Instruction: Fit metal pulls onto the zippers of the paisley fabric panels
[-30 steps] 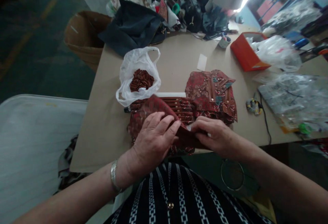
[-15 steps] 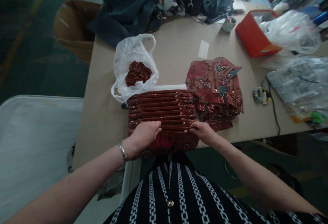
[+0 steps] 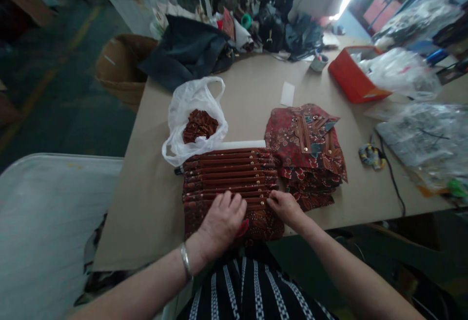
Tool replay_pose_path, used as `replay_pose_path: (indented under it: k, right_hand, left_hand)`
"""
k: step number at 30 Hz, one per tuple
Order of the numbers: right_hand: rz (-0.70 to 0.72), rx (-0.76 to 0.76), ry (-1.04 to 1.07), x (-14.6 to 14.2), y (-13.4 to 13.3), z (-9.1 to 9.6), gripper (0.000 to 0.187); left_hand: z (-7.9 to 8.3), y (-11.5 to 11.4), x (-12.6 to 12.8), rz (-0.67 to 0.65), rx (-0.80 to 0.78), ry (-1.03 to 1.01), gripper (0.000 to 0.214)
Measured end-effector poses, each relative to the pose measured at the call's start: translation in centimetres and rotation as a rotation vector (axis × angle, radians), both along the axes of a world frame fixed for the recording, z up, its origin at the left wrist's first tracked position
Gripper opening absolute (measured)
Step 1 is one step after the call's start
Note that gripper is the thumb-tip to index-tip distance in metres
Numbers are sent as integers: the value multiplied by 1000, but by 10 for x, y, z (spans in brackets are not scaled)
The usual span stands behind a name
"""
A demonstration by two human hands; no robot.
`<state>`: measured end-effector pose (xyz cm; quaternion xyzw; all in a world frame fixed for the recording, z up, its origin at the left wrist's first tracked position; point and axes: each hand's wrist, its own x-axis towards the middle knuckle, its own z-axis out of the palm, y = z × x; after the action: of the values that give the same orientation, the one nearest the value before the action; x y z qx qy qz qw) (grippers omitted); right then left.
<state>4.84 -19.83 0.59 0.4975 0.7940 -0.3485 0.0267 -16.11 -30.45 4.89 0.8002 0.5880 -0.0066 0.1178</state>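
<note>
Overlapping patterned fabric pieces with brown zipper strips (image 3: 219,182) lie in a row of narrow steps on the table before me. My left hand (image 3: 224,217) rests palm down on the nearest piece, fingers bent and slightly apart over its strip; its thumb is hidden. At the right end of that same strip, my right hand (image 3: 285,208) pinches the edge of the fabric piece near a small metal zipper end. Beyond the row, a white plastic bag (image 3: 174,115) stands open with many small brown parts (image 3: 200,126) inside. A pile of patterned fabric pieces (image 3: 285,130) with zipper strips sits to the right.
A white card (image 3: 287,93) lies behind the pile. Farther right are an orange box (image 3: 345,77), a yellow-and-grey tool (image 3: 372,156), a black cord (image 3: 393,178) and clear plastic packaging (image 3: 431,139). A dark cloth (image 3: 190,51) and a brown bin (image 3: 124,66) are at the back left.
My head view has tilted up, so the table sits lower in the picture. My left hand has let go of its pinch and moved right along the strip. My right hand stays at the right end.
</note>
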Motion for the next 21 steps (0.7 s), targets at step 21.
replay_pose_path:
  k: [21]
  right_hand:
    - [-330,258,-365,1,230,36,25]
  left_hand:
    - [-42,16,1,-17,-3,0,46]
